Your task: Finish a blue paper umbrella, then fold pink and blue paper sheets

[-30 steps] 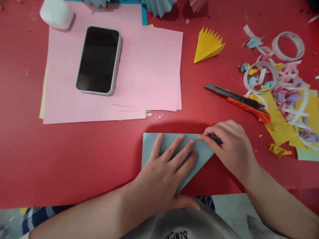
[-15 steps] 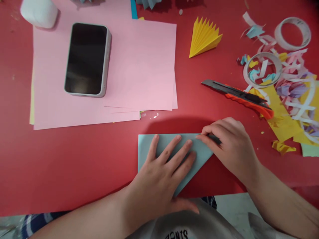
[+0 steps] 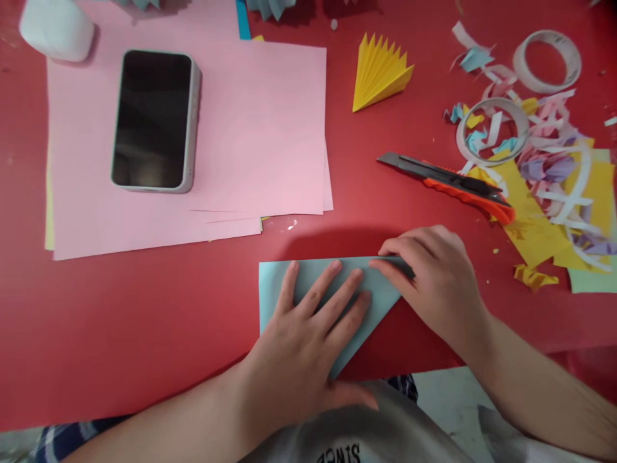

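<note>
A light blue sheet of paper (image 3: 274, 289), folded with a slanting right side, lies at the table's near edge. My left hand (image 3: 313, 334) rests flat on it, fingers spread, covering its lower middle. At the upper right, my right hand (image 3: 434, 283) pinches the top edge of the paper between thumb and forefinger. The paper's right corner is partly hidden behind that hand. Beyond the right hand lies an orange utility knife (image 3: 448, 183) with its blade pointing left. A yellow pleated paper fan (image 3: 380, 74) sits farther back.
Pink paper sheets (image 3: 260, 128) lie at the back left beneath a dark-screened device (image 3: 153, 122). A white rounded case (image 3: 58, 29) stands at the far left. Two tape rolls (image 3: 547, 61) and colourful paper scraps (image 3: 544, 167) cover the right side of the red table (image 3: 144, 321).
The whole view has shifted slightly, so most things appear a little farther left. Both hands keep nearly the same hold on the blue paper.
</note>
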`<state>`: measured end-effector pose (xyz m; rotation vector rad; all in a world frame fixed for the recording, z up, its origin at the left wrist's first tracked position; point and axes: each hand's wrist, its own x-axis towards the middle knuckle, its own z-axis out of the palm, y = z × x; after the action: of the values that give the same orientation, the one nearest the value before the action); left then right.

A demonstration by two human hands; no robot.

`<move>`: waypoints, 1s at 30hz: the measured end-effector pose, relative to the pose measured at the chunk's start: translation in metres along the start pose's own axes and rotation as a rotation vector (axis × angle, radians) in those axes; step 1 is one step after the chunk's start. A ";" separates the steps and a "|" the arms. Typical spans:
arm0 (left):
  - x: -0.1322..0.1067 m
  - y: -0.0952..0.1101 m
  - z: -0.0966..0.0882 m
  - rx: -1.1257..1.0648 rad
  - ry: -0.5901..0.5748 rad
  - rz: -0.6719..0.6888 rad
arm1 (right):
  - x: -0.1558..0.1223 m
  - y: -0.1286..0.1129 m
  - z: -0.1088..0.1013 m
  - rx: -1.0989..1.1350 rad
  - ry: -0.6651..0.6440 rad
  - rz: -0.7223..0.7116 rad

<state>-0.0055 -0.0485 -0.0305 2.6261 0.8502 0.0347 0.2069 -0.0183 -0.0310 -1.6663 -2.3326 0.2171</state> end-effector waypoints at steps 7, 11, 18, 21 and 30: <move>-0.001 0.000 0.003 0.017 0.065 0.012 | -0.041 -0.019 -0.007 0.073 0.105 -0.166; 0.000 0.000 0.005 0.012 0.092 0.012 | -0.058 -0.019 -0.006 0.073 0.003 -0.224; 0.003 0.001 0.006 0.025 0.113 -0.009 | -0.060 0.008 -0.009 -0.024 -0.054 -0.215; 0.003 0.001 0.006 0.045 0.112 -0.003 | -0.060 0.023 -0.009 -0.056 -0.062 -0.170; 0.003 0.001 0.004 0.085 0.076 -0.006 | -0.056 0.042 -0.017 -0.184 0.126 0.061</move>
<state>-0.0017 -0.0493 -0.0342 2.7169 0.9046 0.0995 0.2675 -0.0582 -0.0332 -1.7808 -2.2688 -0.0924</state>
